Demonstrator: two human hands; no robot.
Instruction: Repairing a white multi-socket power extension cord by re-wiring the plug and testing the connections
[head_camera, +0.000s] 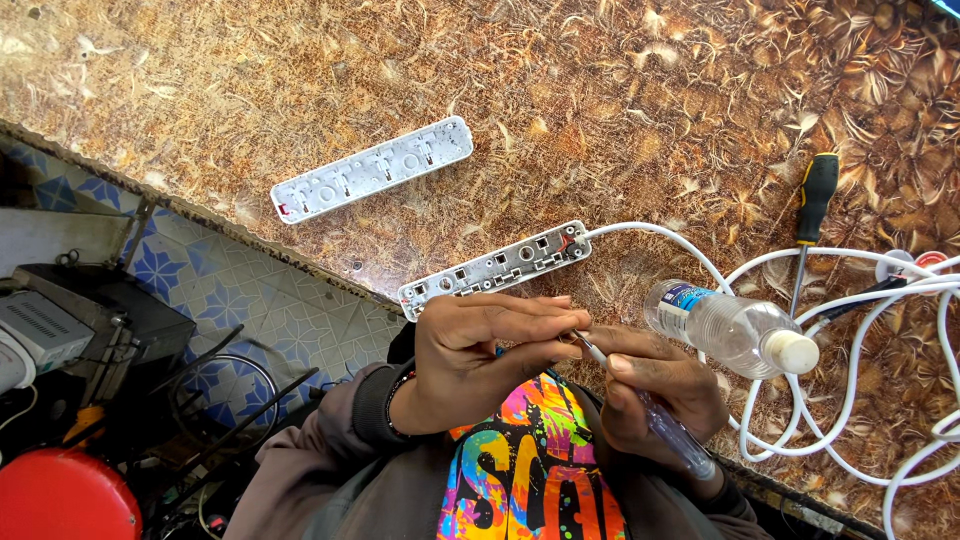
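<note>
Fingers (520, 318) of the left hand (470, 360) lie straight and pressed together, thumb under them, pinching something small at the tips; the piece itself is too hidden to name. The right hand (655, 390) is curled shut around a thin screwdriver (660, 420) w/ a clear bluish handle, index finger laid along the shaft, and the metal tip (585, 345) meets the left fingertips right at the pinch.

Both hands sit close to the body, just in front of the open power strip base (495, 268) (its contacts exposed, white cable (660, 235) running off its right end). The strip's cover (372, 168) lies apart, further up the patterned counter (620, 100).

Risks as I judge them:
- the tip is aimed at the left fingertips, so a slip under pressure could jab skin
- the pinched part is small and held past the counter edge, over the lap; if the grip loosens it probably drops toward the cluttered floor (100, 380) and gets lost
- the plastic bottle (730, 328) lies on its side just beside the right hand, touching the cable loops; an elbow nudge may roll it
- the black-and-yellow screwdriver (812, 215) rests near the tangle and could be dragged w/ the cable
</note>
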